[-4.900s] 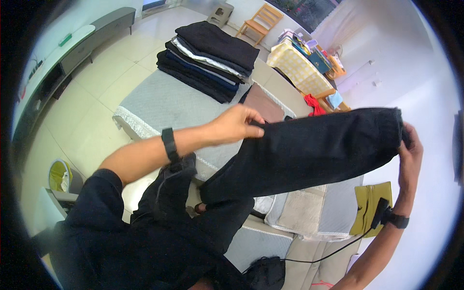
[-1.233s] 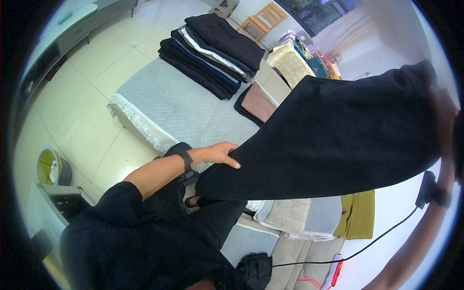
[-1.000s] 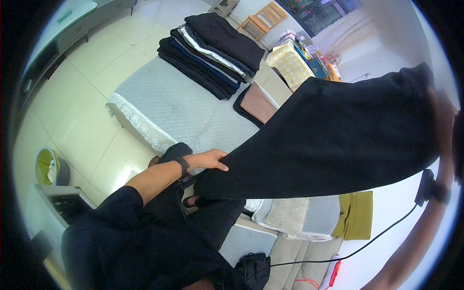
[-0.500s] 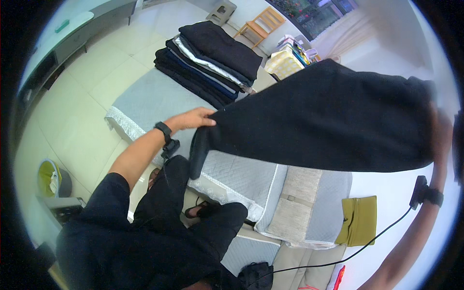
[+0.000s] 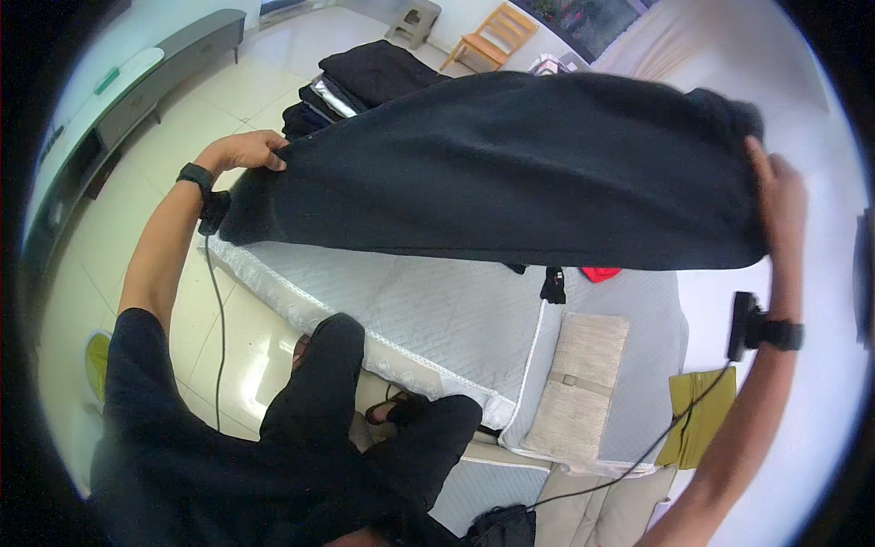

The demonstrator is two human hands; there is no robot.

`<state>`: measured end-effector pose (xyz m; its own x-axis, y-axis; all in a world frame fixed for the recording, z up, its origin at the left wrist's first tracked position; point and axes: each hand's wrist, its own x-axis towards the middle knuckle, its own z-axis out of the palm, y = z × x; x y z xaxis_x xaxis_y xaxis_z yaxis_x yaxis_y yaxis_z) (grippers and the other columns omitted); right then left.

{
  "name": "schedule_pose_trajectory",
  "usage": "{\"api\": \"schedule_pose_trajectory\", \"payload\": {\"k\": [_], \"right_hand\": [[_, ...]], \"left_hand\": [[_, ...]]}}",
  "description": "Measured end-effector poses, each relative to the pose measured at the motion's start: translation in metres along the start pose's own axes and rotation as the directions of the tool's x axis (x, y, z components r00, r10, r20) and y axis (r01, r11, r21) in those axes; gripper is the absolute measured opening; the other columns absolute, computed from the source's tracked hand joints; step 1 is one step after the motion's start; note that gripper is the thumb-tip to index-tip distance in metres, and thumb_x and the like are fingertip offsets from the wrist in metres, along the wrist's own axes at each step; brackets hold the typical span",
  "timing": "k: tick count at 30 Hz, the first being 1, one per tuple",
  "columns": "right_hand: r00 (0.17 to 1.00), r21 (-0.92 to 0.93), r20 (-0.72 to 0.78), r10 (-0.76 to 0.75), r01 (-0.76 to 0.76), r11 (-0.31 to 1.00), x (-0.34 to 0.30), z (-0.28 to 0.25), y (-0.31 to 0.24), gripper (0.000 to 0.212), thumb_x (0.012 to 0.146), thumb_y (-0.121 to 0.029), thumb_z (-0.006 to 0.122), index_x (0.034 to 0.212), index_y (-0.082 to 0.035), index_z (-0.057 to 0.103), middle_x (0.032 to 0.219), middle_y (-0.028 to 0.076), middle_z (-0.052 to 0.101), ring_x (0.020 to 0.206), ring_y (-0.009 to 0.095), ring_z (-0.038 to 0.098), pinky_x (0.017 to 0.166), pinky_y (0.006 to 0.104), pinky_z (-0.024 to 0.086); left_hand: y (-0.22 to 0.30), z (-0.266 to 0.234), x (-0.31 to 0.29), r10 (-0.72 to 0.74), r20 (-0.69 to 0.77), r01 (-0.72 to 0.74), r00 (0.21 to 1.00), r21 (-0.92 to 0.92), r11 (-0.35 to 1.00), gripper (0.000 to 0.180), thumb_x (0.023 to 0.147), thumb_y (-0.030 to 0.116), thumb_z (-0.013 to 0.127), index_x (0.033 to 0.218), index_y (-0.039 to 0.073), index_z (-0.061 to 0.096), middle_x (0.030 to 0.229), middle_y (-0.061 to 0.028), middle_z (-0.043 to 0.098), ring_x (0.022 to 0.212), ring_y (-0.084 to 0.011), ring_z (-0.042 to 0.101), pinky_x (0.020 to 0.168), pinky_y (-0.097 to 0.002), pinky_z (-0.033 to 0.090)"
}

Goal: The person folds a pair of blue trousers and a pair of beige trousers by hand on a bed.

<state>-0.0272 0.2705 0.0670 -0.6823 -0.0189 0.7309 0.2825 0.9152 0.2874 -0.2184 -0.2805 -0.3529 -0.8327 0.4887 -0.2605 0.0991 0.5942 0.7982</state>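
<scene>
A pair of black trousers (image 5: 510, 173), seemingly doubled lengthwise, hangs stretched sideways in front of me above the sofa. My left hand (image 5: 251, 150) pinches the narrow end at its upper edge. At the wide end, my right hand (image 5: 781, 205) grips the side edge, its fingers partly hidden by cloth. Behind the trousers, a stack of folded dark clothes (image 5: 378, 73) with a white layer shows only in part. Beneath the cloth, the grey quilted sofa cover (image 5: 410, 301) with white lace trim spreads out.
On the sofa lie a beige cushion (image 5: 579, 387), an olive-green folded cloth (image 5: 700, 419), a small black item (image 5: 553, 284) and something red (image 5: 602, 273). A cable (image 5: 638, 456) runs from my right wrist. Farther off are a wooden chair (image 5: 492, 38), a grey stool (image 5: 415, 20) and a low cabinet (image 5: 173, 82).
My left hand has moved left and up, drawing the trousers out wider and higher. My right hand has shifted slightly left and up. The clothes stack is now more covered.
</scene>
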Motion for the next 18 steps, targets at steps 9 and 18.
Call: {"api": "schedule_pose_trajectory", "payload": {"k": [9, 18], "right_hand": [[0.91, 0.114, 0.377, 0.169, -0.227, 0.967, -0.241, 0.269, 0.049, 0.064, 0.102, -0.052, 0.06, 0.079, 0.008, 0.067, 0.08, 0.036, 0.064, 0.077, 0.053, 0.064, 0.07, 0.0558, 0.048], [0.555, -0.025, 0.68, 0.479, -0.635, 0.772, -0.582, 0.454, 0.077, 0.055, 0.104, -0.043, 0.059, 0.08, 0.006, 0.065, 0.082, 0.035, 0.065, 0.076, 0.053, 0.063, 0.067, 0.0554, 0.049]], "left_hand": [[-0.096, 0.156, 0.15, -0.074, -0.073, 0.102, 0.995, 0.547, 0.831, 0.045, 0.075, 0.027, 0.066, 0.106, -0.005, 0.071, 0.111, -0.0308, 0.07, 0.106, -0.0462, 0.067, 0.095, -0.0502, 0.054], [-0.115, 0.318, 0.146, 0.101, -0.371, 0.207, 0.923, 0.701, 0.683, 0.083, 0.093, 0.033, 0.072, 0.158, 0.002, 0.032, 0.162, -0.0246, 0.031, 0.148, -0.0401, 0.034, 0.126, -0.052, 0.023]]}}
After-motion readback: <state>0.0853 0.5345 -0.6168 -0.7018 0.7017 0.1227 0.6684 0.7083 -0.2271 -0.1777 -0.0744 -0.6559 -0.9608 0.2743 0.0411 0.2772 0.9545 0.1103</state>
